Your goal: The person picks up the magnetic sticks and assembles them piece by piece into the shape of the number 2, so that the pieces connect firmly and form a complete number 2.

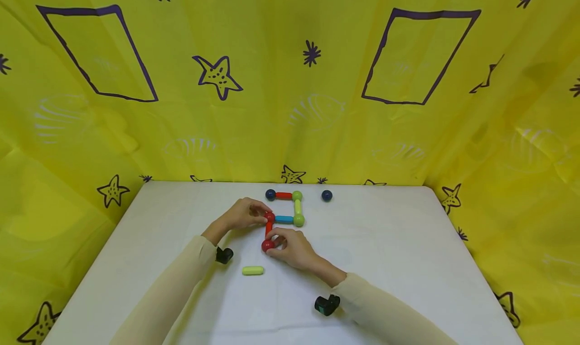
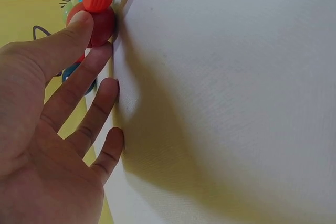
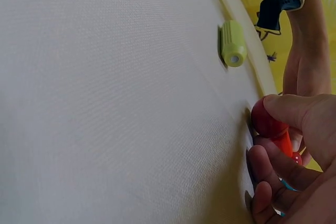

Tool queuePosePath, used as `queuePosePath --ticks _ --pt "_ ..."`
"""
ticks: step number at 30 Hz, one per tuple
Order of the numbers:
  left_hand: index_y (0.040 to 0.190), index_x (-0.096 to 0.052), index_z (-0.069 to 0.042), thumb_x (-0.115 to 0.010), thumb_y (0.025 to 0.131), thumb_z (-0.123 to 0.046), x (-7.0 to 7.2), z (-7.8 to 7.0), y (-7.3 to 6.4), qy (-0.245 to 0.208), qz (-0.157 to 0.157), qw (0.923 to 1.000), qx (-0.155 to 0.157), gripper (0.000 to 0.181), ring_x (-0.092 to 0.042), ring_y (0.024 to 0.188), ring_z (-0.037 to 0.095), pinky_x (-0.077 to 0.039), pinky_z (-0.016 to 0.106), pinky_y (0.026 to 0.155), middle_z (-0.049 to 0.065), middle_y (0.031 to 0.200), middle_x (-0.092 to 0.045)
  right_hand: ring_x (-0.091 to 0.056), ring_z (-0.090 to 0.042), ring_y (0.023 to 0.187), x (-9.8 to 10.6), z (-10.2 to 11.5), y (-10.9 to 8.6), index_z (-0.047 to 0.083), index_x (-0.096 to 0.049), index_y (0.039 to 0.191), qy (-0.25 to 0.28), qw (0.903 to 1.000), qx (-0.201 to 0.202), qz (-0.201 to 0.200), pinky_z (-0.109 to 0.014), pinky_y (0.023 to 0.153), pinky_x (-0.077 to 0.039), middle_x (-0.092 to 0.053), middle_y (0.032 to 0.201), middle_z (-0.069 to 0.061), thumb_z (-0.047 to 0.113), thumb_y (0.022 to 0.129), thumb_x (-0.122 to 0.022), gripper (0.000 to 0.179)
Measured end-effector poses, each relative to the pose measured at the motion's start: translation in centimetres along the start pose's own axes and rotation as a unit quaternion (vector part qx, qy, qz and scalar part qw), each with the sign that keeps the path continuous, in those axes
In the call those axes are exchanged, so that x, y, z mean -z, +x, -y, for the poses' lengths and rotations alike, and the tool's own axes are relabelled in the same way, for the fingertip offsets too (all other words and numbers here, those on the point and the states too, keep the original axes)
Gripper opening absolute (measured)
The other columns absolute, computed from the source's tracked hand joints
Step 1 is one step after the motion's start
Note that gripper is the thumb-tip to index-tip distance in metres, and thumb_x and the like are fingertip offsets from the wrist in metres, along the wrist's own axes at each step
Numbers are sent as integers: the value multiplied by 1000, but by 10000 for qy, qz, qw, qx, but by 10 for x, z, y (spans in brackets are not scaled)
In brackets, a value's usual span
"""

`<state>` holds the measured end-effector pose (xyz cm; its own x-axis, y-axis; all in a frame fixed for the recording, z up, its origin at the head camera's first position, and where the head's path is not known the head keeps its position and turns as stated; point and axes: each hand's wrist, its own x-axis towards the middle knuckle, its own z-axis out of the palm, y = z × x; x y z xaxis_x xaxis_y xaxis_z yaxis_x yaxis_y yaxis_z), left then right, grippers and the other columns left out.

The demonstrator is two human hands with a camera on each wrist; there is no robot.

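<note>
My left hand (image 1: 245, 213) pinches a red ball (image 1: 269, 217) between thumb and forefinger, its other fingers spread by the white table surface. My right hand (image 1: 293, 248) pinches a second red ball (image 1: 267, 245), nearer to me. A red rod (image 1: 269, 229) joins the two balls. From the farther red ball a blue rod (image 1: 285, 219) runs right to a green ball (image 1: 298, 220). A light green rod (image 1: 297, 207) leads up to another green ball (image 1: 296, 196), then a red rod (image 1: 283, 196) leads left to a dark blue ball (image 1: 270, 194).
A loose light green rod (image 1: 252, 270) lies in front of the hands. At the back, a separate dark blue ball (image 1: 327, 196) sits right of the joined pieces. A yellow patterned curtain (image 1: 272, 133) stands behind the white table (image 1: 408, 264) and along its sides.
</note>
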<state>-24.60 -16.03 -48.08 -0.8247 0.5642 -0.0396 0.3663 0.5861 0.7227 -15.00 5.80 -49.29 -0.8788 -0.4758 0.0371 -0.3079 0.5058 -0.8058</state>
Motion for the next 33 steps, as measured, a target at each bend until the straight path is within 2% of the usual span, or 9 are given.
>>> queuePosePath --ticks 12,23,27,33 --pt "116 -78 -10 -79 91 -13 1 -2 -1 -56 -30 9999 98 26 -61 89 17 -52 30 82 1 101 -75 -61 -11 83 -2 2 1 20 -73 113 -149 9999 -51 -11 -25 73 -50 -74 98 3 20 90 -81 24" --pt "117 -78 -10 -80 91 -14 0 -2 -1 12 -27 10000 78 26 -62 90 17 -52 31 84 1 104 -76 -63 -12 84 -1 0 1 19 -72 115 -224 9997 96 20 -25 74 -51 -74 98 4 20 90 -81 26" --pt "117 -78 -10 -80 91 -15 0 -2 -1 1 -19 10000 49 26 -62 90 17 -52 30 83 1 104 -76 -65 -12 87 5 -1 2 17 -71 117 -173 9988 281 355 -24 75 -52 -74 101 2 18 91 -80 28" --pt "117 -78 -10 -79 91 -14 1 -2 -1 -44 17 10000 50 26 -61 90 17 -52 30 82 2 105 -75 -66 -17 92 23 0 4 15 -62 130 2 9925 322 1178 -24 78 -54 -71 113 -4 16 91 -80 43"
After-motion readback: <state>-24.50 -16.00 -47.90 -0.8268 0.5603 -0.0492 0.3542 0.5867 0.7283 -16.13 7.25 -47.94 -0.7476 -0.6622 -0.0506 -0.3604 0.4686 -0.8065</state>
